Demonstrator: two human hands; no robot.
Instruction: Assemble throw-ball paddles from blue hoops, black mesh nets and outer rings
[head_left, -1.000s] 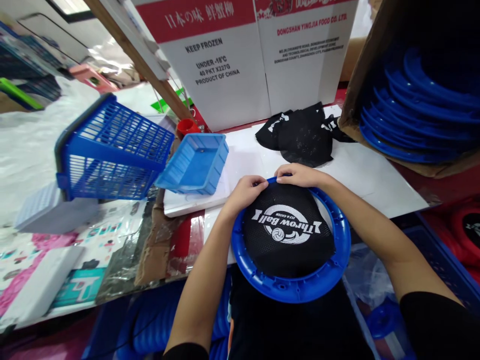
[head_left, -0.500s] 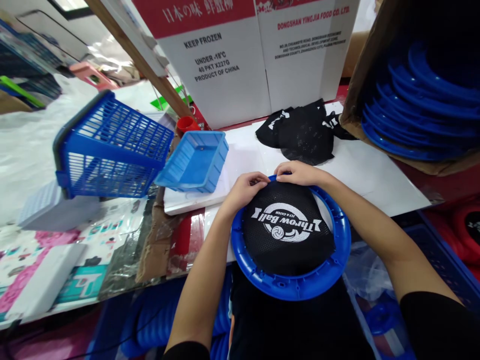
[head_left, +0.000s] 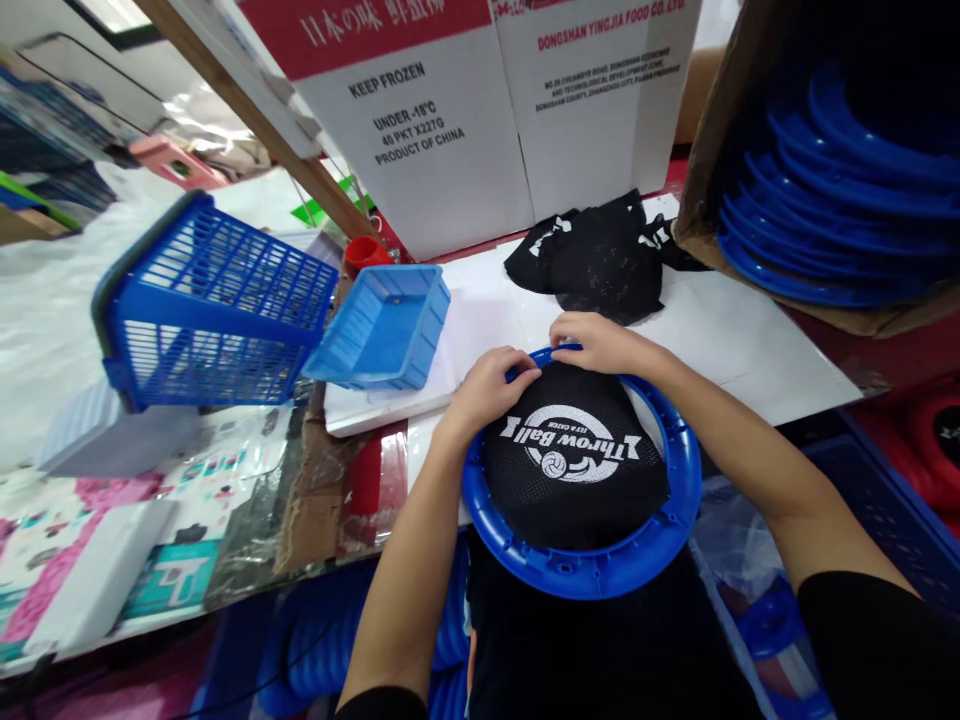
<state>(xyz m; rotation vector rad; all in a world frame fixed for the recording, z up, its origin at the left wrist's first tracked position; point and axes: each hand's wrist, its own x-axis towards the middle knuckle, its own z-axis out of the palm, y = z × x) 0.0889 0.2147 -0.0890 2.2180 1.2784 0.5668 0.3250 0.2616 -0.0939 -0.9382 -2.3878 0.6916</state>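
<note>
A blue plastic ring (head_left: 592,580) rests tilted at the near edge of the table, against my lap. Black mesh fabric (head_left: 525,510) printed with a white "Throw Ball" logo covers most of its opening; a gap shows at the upper right. My left hand (head_left: 496,388) has its fingers closed on the mesh edge at the ring's far left rim. Just right of it, my right hand (head_left: 596,342) pinches the mesh edge at the far rim. The fingertips' exact contact is partly hidden.
More black mesh pieces (head_left: 607,260) lie beyond the ring on white board. A carton (head_left: 832,310) of stacked blue rings (head_left: 840,240) stands at right. To the left are a light blue tray (head_left: 382,335), a red cup (head_left: 366,252) and a tipped blue basket (head_left: 217,310). A white carton (head_left: 465,200) stands behind.
My left fingertips have shifted slightly down off the far rim, and more blue rim shows between the hands. My right hand has risen a little. The ring stays nearly in place; the view turned slightly.
</note>
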